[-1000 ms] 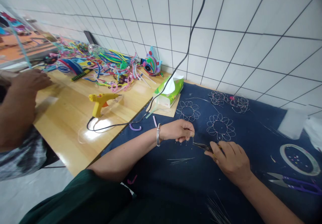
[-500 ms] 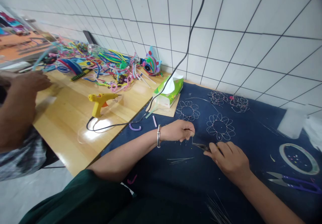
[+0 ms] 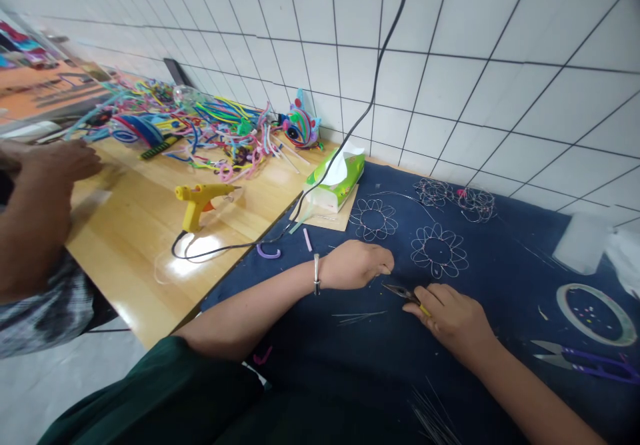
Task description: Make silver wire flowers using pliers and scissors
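Observation:
My left hand, with a silver bangle at the wrist, is closed in a pinch over the dark blue cloth; the thin wire in it is mostly hidden by the fingers. Just to its right, my right hand is wrapped round yellow-handled pliers, whose tips point at my left fingertips without visibly touching them. Two flower-shaped wire rings, one behind my left hand and one behind my right, lie flat. Loose straight wires rest in front of my left hand.
A yellow glue gun and a pile of coloured pipe cleaners lie on the wooden table. Near the wall is a green tissue pack. Tape and purple snips are at right. Another person's arm is at far left.
My left hand has turned, its fingers now curled down and hiding the wire that showed below them. The pliers' jaws look slightly parted and more of the yellow handle shows.

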The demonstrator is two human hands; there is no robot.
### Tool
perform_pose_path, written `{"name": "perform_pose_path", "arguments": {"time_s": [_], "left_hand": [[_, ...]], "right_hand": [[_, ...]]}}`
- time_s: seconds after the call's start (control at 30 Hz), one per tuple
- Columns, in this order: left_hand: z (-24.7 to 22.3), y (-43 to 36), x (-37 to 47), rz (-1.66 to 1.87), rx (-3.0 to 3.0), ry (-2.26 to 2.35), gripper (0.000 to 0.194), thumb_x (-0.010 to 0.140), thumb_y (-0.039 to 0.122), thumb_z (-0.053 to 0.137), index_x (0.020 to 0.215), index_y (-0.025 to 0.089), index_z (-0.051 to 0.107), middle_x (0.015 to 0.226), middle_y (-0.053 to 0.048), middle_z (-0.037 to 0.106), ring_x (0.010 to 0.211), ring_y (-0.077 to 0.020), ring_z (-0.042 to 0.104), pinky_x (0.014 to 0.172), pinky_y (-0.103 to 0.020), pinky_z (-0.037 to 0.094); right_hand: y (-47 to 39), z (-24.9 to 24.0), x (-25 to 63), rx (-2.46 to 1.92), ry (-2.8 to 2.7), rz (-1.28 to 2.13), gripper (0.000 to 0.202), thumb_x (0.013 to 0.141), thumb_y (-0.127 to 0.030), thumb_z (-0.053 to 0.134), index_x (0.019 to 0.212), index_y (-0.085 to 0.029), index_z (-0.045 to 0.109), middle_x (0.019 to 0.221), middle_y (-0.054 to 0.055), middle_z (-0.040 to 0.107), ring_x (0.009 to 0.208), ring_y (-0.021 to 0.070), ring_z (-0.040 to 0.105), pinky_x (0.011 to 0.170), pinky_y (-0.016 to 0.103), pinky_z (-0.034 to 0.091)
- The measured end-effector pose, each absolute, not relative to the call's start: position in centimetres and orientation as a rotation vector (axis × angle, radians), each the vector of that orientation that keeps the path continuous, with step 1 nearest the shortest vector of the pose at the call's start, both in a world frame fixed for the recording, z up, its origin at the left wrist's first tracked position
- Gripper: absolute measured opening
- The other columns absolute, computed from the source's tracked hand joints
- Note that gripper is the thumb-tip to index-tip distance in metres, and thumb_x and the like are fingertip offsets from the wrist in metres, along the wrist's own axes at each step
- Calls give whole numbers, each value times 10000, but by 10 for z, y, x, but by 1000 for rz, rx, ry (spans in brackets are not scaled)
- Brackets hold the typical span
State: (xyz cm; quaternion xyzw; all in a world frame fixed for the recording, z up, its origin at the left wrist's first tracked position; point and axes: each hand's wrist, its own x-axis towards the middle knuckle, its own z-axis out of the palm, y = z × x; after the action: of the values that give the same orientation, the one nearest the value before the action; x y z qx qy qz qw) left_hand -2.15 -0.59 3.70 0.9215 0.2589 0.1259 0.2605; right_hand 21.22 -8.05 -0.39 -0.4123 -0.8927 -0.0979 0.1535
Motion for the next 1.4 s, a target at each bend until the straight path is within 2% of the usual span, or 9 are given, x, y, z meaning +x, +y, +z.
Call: {"name": "perform_pose_path", "arguments": {"time_s": [0.3, 0.53, 0.7, 0.93, 1.4], "left_hand": [[36, -6, -21, 296, 2543, 687, 178, 836, 155, 382, 892, 167, 550, 871, -31, 604, 731, -128, 536, 653, -224, 375], [38, -2, -21, 328, 2401, 643, 193, 856, 155, 384, 901, 159, 572, 857, -35, 614, 784, -126, 551, 723, -224, 394], [36, -1, -22, 383, 2368, 675, 200, 868, 215, 405, 907, 155, 592, 889, -47, 626, 818, -134, 557, 762, -240, 399], [34, -3, -21, 387, 2436, 591, 231, 881, 195, 357, 903, 150, 582, 934, -66, 615, 870, -142, 540, 787, -252, 404], [32, -4, -19, 443, 2513, 542, 221, 872, 158, 358, 877, 139, 578, 915, -58, 623, 835, -131, 548, 746, -239, 421]], "right_hand": [[-80, -5, 212, -1187, -2558, -209, 218, 836, -369, 496, 823, -176, 597, 640, 8, 536, 610, 92, 508, 558, 206, 338], [-79, -6, 214, -1199, -2552, -249, 223, 831, -369, 502, 864, -175, 608, 653, 16, 532, 646, 103, 508, 580, 214, 338], [-78, -6, 214, -1210, -2543, -284, 234, 824, -373, 512, 895, -171, 607, 668, 24, 544, 647, 108, 504, 578, 218, 337], [-80, -4, 213, -1215, -2551, -222, 216, 825, -362, 514, 877, -173, 604, 680, 22, 549, 645, 106, 510, 586, 217, 348], [-80, -7, 213, -1266, -2561, -95, 251, 843, -398, 471, 821, -182, 598, 660, 13, 540, 633, 99, 512, 578, 208, 348]]}}
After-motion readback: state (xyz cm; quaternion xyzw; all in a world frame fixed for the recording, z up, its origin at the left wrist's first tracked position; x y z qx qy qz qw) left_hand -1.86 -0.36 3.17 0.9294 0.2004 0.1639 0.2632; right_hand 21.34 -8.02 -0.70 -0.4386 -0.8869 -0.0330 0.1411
